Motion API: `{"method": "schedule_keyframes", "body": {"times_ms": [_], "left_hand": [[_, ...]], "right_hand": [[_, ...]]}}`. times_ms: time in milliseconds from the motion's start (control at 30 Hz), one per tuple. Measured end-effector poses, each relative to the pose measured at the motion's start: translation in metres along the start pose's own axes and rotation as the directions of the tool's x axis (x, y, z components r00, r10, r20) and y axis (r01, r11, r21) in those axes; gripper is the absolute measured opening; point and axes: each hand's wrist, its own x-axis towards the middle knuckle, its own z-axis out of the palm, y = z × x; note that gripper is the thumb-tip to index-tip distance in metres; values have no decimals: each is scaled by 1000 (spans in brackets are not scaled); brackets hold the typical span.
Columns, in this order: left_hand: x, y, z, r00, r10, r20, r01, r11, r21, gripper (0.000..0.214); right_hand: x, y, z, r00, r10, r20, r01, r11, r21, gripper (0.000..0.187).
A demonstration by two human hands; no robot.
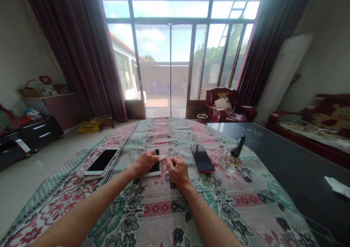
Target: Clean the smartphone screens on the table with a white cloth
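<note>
A small white tissue or wipe (163,157) stretches between my two hands. My left hand (145,163) is closed on its left end, above a white-framed device with a dark screen (153,173) that it partly covers. On the tissue's other end, the fingers of my right hand (178,170) are pinched together. To the right lies a dark phone with a reddish edge (202,158). Two stacked white devices (101,162), the top one with a black screen, rest on the left.
A patterned cloth (158,217) covers the table. Toward the right stands a clear glass vessel (229,162) with a black-topped object (238,146). Beyond it are a dark glossy tabletop (262,141), a white paper (337,186) and a red wooden chair (221,101).
</note>
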Motion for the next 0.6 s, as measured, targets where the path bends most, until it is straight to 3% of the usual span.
{"method": "schedule_keyframes", "body": {"times_ms": [200,333,467,600], "left_hand": [[50,-33,6,986,-167,22,165,984,68,32],[64,-40,5,972,-235,16,233,969,86,30],[50,-26,4,973,-229,0,228,970,88,34],[10,-2,3,995,-85,-44,86,996,17,32]], "right_hand": [[-1,0,1,1000,5,-7,-5,1000,-6,27],[-1,1,1,1000,-1,-18,1,1000,-5,27],[0,1,2,999,-7,-32,7,1000,-6,27],[0,1,2,1000,-2,-31,2,1000,1,27]]}}
